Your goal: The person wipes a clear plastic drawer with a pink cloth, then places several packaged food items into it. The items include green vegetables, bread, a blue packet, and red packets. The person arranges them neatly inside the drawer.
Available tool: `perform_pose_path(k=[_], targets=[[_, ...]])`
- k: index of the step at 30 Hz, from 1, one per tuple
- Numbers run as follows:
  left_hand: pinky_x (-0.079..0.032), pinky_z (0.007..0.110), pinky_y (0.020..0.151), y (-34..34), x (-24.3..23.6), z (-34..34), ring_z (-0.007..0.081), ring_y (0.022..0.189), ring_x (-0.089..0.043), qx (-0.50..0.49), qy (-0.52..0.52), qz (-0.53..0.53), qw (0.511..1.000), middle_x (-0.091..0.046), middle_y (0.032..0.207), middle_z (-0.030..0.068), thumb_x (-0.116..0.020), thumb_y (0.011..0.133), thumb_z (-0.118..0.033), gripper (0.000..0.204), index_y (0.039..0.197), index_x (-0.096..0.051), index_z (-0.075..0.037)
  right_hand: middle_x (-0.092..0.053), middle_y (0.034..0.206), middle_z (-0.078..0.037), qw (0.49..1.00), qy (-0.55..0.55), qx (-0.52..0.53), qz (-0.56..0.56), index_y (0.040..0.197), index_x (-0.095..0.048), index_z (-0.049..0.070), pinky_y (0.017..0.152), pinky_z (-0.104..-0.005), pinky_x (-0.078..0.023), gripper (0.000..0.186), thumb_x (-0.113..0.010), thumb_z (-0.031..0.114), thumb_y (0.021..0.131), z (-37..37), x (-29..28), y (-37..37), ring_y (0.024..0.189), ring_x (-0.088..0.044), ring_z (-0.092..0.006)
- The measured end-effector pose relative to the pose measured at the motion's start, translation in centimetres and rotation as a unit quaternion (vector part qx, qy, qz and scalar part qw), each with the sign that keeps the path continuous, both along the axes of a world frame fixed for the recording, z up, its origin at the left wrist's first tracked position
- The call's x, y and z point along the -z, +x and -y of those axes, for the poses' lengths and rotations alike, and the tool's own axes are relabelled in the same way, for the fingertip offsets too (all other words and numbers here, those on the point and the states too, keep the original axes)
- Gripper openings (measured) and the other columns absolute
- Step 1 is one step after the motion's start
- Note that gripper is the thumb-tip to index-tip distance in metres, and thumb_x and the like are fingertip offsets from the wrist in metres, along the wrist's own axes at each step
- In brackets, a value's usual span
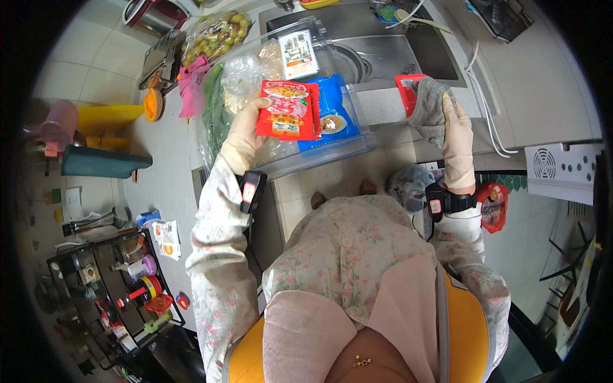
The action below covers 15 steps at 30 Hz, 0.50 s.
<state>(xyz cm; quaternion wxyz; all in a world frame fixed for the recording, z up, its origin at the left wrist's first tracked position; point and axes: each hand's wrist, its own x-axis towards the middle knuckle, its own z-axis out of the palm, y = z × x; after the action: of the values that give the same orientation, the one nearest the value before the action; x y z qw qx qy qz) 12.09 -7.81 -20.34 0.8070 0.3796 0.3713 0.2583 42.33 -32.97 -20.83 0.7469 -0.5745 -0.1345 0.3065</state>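
My left hand (244,131), in a pale glove, is closed on red food packets (285,113) above a clear plastic drawer (306,165). At least two seem stacked together. In the drawer beneath lie a blue packet (341,108), a white printed package (298,56), clear bags of pale food (242,76) and long green vegetables (217,118). My right hand (458,137), also gloved, grips a grey cloth (429,110) by the counter's front edge. Another red packet (405,92) shows partly behind the cloth; whether the cloth touches it I cannot tell.
Behind the drawer is a steel sink (399,54). A bag of round green fruit (217,38) and a pink cloth-like item (191,83) sit at the left. White cables (486,118) hang down the right counter. A spice rack (121,281) stands lower left.
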Motion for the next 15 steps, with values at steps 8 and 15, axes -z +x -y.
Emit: perform_pose_path(k=[8,15], targets=[[-0.039,0.033,0.096,2.0,1.1,-0.5,0.0155,0.117,-0.049,0.081,0.232,-0.299,0.922,-0.048,0.136,0.0044,-0.062,0.085,-0.029,0.071,0.148,-0.034,-0.014,-0.065,0.111,-0.013,0.957,-0.181,0.144,0.178,0.123,-0.056,-0.008,0.087,-0.0241,-0.047,0.050,-0.061,0.032,0.094,4.9,-0.5,4.7,0.099,-0.061,-0.0143],[-0.039,0.028,0.101,8.5,-2.0,5.0,0.0192,0.121,-0.051,0.139,0.257,-0.218,0.931,-0.047,0.140,0.0126,-0.061,0.082,-0.009,0.066,0.144,-0.038,-0.001,-0.064,0.110,-0.018,0.867,-0.325,0.012,0.378,0.121,-0.056,-0.004,0.080,-0.0386,-0.051,0.063,-0.068,0.045,0.084,-1.9,5.5,4.9,0.091,-0.064,-0.0285]])
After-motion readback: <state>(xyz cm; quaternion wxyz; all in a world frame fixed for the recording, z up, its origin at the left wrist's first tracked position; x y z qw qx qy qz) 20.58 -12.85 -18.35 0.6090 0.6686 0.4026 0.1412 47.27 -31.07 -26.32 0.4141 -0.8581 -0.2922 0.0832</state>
